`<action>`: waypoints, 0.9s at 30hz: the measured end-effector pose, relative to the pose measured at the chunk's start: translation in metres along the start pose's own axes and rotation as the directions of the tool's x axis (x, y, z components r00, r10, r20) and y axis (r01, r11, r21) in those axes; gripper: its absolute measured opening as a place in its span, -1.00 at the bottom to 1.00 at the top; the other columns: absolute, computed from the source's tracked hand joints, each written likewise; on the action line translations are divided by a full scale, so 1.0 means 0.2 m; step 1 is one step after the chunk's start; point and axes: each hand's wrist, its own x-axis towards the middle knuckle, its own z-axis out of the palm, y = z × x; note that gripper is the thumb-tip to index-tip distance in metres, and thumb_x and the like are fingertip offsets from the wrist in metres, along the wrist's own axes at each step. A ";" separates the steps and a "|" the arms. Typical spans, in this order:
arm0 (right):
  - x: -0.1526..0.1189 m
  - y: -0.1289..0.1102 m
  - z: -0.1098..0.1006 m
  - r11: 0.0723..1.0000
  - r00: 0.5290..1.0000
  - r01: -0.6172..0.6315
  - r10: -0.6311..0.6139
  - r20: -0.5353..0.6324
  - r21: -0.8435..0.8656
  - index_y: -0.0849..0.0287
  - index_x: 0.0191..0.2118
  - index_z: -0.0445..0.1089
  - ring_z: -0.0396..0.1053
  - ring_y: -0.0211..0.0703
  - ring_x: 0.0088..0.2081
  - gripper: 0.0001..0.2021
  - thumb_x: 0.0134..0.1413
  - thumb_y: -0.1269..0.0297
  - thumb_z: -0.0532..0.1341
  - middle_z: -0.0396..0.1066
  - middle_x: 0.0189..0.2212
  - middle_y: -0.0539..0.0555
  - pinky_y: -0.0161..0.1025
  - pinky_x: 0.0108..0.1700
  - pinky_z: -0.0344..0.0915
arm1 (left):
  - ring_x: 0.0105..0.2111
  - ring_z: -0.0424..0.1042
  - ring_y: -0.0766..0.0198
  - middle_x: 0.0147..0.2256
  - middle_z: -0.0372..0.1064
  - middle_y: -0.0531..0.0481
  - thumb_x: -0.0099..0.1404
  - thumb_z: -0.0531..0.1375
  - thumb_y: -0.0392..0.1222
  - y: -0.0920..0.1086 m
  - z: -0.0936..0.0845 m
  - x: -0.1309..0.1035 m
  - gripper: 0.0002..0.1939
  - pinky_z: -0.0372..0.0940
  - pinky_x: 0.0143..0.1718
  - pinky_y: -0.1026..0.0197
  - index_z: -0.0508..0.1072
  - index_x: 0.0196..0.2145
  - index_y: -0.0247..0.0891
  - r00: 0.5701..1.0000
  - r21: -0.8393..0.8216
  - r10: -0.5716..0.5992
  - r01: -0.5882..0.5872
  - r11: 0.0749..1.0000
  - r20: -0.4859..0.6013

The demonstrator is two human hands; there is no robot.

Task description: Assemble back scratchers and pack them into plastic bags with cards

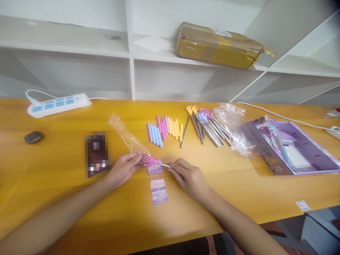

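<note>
Yellow-orange wood makes up the table [66,219], which stands against white shelving [130,46] carrying a taped package [217,46]. To the right lies an open purple box [265,156], and at the far left, a white power strip [60,105].

The left hand [126,166] pinches a clear bag [122,129] between thumb and fingers. The right hand [188,175] grips a metal rod [166,165] with its fingers closed narrowly; the rod's pink claw head [151,160] is at the bag's near end, over a stack of printed cards [155,170]. A single card [159,191] lies nearer the wearer.

Progress, as judged: this one piece is under way, with the rod outside the bag. Left to handle, apparently, are the loose claw-headed rods [209,131] in yellow, blue and pink, and the coloured tubes [181,132] in rows beside them. Wrapped pieces [278,141] lie in the box; whether these count as finished cannot be established.

Obscured: how far the claw head sits inside the film; the rod's end, covered by the right hand; contents of the crumpled wrappers [239,140]; the pixelated device [97,152]. Both forearms are cut off by the frame.
</note>
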 end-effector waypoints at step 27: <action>0.01 -0.06 0.04 0.974 0.983 -0.063 0.023 0.181 0.219 0.16 -0.15 0.42 0.42 -0.21 -0.31 -0.73 0.55 0.17 0.06 0.47 -0.33 0.07 -0.28 -0.24 0.25 | -0.12 0.60 0.09 -0.17 0.67 -0.13 0.28 0.46 -0.03 -0.03 -0.04 -0.01 -0.73 0.41 0.07 0.07 0.69 -0.20 -0.29 0.999 0.277 0.027 -0.021 0.961 -0.019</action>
